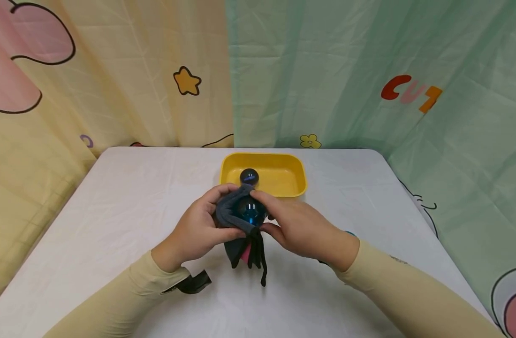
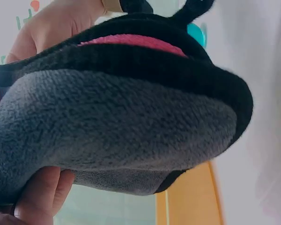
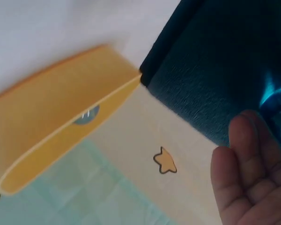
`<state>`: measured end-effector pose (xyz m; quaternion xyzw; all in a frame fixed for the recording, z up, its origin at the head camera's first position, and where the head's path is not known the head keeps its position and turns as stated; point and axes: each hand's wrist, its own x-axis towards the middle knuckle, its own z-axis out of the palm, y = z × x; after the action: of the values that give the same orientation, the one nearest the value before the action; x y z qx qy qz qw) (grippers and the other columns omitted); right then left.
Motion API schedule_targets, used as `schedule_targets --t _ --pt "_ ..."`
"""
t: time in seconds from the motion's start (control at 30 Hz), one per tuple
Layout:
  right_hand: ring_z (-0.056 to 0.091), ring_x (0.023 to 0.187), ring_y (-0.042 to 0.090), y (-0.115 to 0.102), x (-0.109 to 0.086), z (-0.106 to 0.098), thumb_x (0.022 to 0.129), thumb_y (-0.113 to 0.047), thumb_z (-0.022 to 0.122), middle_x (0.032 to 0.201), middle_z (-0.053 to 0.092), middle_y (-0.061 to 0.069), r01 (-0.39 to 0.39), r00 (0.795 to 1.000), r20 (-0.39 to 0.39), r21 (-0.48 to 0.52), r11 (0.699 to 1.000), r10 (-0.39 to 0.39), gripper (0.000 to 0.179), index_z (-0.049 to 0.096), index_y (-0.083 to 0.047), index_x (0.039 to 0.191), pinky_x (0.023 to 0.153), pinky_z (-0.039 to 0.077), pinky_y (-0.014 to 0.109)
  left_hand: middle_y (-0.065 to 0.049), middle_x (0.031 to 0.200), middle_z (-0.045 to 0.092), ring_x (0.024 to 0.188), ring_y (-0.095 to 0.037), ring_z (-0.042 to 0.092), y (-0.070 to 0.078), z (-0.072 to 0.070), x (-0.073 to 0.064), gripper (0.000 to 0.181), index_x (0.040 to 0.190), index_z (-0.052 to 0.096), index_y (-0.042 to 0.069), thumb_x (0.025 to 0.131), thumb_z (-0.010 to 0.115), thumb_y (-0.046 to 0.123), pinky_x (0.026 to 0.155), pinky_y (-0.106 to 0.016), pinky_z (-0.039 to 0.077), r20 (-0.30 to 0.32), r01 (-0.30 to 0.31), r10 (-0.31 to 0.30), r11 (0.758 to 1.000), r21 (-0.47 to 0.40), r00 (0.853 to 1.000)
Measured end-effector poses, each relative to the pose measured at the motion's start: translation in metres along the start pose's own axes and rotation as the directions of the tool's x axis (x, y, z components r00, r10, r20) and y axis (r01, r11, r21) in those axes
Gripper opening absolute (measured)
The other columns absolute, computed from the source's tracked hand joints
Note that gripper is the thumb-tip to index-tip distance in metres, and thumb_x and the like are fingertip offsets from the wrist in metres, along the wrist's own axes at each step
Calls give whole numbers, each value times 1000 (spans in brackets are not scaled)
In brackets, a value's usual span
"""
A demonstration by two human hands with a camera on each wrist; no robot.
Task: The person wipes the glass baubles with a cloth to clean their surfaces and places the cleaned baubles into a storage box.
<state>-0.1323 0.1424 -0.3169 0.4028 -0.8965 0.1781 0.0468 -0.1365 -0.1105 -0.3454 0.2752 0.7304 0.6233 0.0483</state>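
My left hand (image 1: 194, 227) grips a plush grey cloth (image 1: 225, 213) with black edging, thumb in front and fingers behind. The cloth wraps around the left side of a shiny blue glass ball (image 1: 250, 211). From the other side my right hand (image 1: 302, 225) holds the ball between thumb and fingers, fingertips close to the cloth's edge. Black strips and a pink patch hang below the cloth. In the left wrist view the fuzzy grey cloth (image 2: 131, 122) covers the ball. The right wrist view shows part of the blue ball (image 3: 278, 110) beside my fingers (image 3: 246, 145).
Just beyond the hands, a yellow tray (image 1: 283, 180) stands on the white-covered table (image 1: 156, 183). A dark glass ball (image 1: 249, 176) lies in its left front part. A black strap (image 1: 194, 283) sticks out at the left wrist. Patterned curtains (image 1: 308, 70) surround the table's back and sides.
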Motion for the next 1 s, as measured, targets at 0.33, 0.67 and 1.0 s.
schedule_targets --t 0.33,0.67,1.0 --pt "70 87 9 8 0 1 103 -28 69 105 76 -1 -111 993 55 254 961 100 49 52 -6 144 78 61 28 -16 141 63 110 -23 69 1 4 0 74 146 49 7 83 86 -4 84 -28 64 44 -34 30 996 79 999" --pt "67 102 11 7 -1 7 109 -28 59 126 70 0 -136 991 72 428 894 116 49 46 -11 153 94 60 32 -18 139 62 111 -22 69 -2 5 -2 75 147 49 5 82 86 -5 88 -28 64 28 -25 23 998 57 999" --pt "74 96 16 5 -1 2 97 -23 78 122 76 4 45 998 -48 -32 998 -46 69 42 -9 154 87 63 32 -21 142 60 117 -21 70 0 2 0 76 149 46 3 84 83 -9 93 -31 63 38 0 1 1000 -28 999"
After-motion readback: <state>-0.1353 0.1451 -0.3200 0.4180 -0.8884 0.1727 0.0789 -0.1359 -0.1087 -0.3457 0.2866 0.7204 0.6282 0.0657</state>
